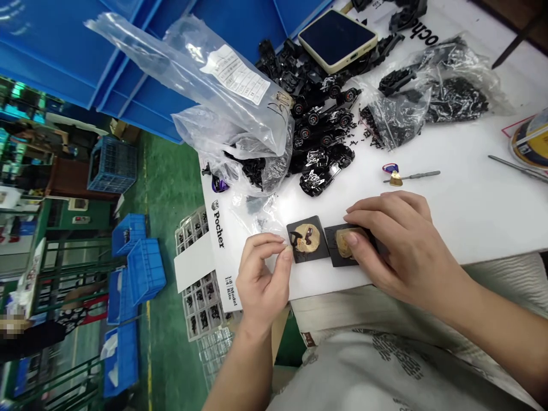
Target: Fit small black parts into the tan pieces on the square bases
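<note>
My left hand [263, 279] is closed in a pinch at the left edge of a black square block [320, 254]. Whatever lies between its fingertips, if anything, is too small to make out. On that block is a round tan pad [314, 240], with small dark and orange pieces on it. A second black square block [336, 261] with a tan pad [341, 246] lies just to the right. My right hand [398, 248] is curled over this one, its thumb pressed on the pad and its fingers along the far side, covering the right part.
Black model cars [319, 171] and loose black parts lie beyond my hands, beside clear plastic bags [252, 108]. A phone [338, 40] rests on the parts. A thin metal tool [422, 176] lies at right, and a round yellow-and-blue container [533, 140] stands farther right. Blue crates [145, 268] sit on the left.
</note>
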The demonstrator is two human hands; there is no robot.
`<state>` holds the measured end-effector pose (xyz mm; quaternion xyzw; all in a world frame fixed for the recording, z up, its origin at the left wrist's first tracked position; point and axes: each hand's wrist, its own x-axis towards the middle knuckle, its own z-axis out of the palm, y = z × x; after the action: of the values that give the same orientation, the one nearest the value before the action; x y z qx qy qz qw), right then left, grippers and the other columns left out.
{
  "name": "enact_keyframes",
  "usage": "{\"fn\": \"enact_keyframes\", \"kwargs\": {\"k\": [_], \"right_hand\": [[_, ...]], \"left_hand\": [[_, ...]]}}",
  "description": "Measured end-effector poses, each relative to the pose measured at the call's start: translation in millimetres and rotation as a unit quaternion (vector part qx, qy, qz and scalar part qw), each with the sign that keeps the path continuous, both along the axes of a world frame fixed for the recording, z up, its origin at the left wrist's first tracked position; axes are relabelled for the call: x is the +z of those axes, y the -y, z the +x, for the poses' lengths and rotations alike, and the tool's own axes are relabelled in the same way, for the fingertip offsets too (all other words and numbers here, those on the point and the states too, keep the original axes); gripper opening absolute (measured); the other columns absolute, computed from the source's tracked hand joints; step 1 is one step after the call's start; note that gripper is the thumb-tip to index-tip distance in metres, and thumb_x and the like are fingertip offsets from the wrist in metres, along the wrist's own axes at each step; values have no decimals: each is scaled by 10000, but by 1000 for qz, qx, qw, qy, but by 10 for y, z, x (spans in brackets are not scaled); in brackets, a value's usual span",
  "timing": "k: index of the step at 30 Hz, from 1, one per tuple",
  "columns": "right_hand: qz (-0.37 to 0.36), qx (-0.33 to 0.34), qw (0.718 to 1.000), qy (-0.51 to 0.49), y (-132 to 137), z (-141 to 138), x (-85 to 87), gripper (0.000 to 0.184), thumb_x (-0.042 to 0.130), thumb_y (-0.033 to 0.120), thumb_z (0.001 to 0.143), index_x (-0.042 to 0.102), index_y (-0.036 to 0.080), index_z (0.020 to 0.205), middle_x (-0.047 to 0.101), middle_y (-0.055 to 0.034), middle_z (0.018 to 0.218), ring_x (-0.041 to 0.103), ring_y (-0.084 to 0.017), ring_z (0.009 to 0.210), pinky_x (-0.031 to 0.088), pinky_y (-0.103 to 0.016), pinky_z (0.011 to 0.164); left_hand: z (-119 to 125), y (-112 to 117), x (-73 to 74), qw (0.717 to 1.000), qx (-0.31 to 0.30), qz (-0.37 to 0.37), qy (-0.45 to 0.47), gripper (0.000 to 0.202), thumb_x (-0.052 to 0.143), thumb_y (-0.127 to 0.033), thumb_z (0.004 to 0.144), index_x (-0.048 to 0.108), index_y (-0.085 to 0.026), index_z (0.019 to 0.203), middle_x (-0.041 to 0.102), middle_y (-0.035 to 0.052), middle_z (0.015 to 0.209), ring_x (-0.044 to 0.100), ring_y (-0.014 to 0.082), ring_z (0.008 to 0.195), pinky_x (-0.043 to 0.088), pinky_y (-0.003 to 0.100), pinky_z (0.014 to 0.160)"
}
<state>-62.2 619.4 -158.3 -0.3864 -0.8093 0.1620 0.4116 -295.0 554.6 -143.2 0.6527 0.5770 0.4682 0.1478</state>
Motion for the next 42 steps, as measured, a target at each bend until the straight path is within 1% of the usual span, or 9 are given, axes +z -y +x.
{"fn": "enact_keyframes", "kwargs": {"k": [3, 7, 10, 13, 17, 23, 29, 33, 42], "right_hand": [[46, 18, 999, -9, 87, 27, -8, 121, 621, 141, 978, 623, 175, 1095, 723, -84, 1067, 697, -216, 939, 448, -464, 1002], [54, 97, 992, -67, 362, -45, 9, 220, 650, 103, 949, 617, 157, 1160, 715, -113, 1095, 703, -226, 994, 509, -480, 1001], [17, 135, 986, -95, 586, -168, 24, 261, 627, 104, 964, 611, 150, 1220, 716, -119, 1100, 702, -224, 1025, 567, -450, 944], [31, 129, 986, -96, 704, -251, 39, 304, 641, 92, 965, 611, 143, 1263, 740, -113, 1075, 709, -220, 1037, 588, -454, 959], [49, 153, 985, -69, 705, -246, 74, 356, 642, 47, 945, 626, 129, 1291, 758, -118, 1063, 730, -227, 1019, 626, -469, 946], [50, 139, 989, -6, 667, -218, 103, 443, 575, -52, 904, 637, 155, 1291, 749, -95, 1040, 721, -218, 942, 624, -423, 868], [58, 36, 996, 62, 529, -289, 121, 214, 623, 49, 953, 601, 193, 1110, 714, -74, 992, 679, -220, 905, 501, -386, 762], [52, -1, 997, 60, 395, -365, 121, 162, 621, 94, 956, 592, 216, 1059, 701, -84, 1067, 669, -234, 970, 479, -407, 825], [67, 85, 994, 24, 394, -359, 140, 361, 611, 25, 926, 619, 221, 1229, 758, -81, 1092, 738, -238, 1001, 528, -435, 876]], "left_hand": [[79, 127, 40, 985, 17, 0, 173, 26, 743, -206, 966, 735, -229, 973, 681, 24, 911, 667, 146, 912, 581, 281, 801], [347, 387, 61, 899, 2, -122, 421, 140, 774, -355, 952, 706, -240, 915, 652, -11, 827, 640, 106, 711, 587, 239, 657], [551, 553, 19, 834, 10, -206, 512, 239, 809, -426, 913, 687, -221, 892, 657, -8, 836, 622, 95, 677, 574, 221, 628], [621, 642, -50, 804, 6, -241, 543, 285, 834, -435, 886, 679, -199, 850, 625, -11, 777, 572, 86, 661, 527, 188, 591], [501, 649, -73, 849, -59, -210, 481, 253, 762, -378, 948, 668, -190, 808, 618, 12, 779, 580, 124, 721, 533, 231, 625], [233, 592, 53, 960, -131, -167, 183, 160, 585, -242, 1028, 733, -199, 986, 644, 39, 838, 637, 159, 772, 579, 291, 708], [34, 399, 78, 992, -121, 9, -30, 144, 697, -204, 979, 721, -180, 1119, 743, 102, 1018, 724, 209, 947, 658, 347, 819], [-51, 243, 36, 996, -83, 31, -33, 97, 714, -191, 966, 759, -200, 1052, 773, 78, 987, 757, 203, 938, 676, 342, 854], [-48, 318, -31, 985, -131, -52, 104, 258, 780, -320, 939, 763, -243, 1185, 789, 97, 1085, 743, 250, 1073, 660, 394, 921]]}}
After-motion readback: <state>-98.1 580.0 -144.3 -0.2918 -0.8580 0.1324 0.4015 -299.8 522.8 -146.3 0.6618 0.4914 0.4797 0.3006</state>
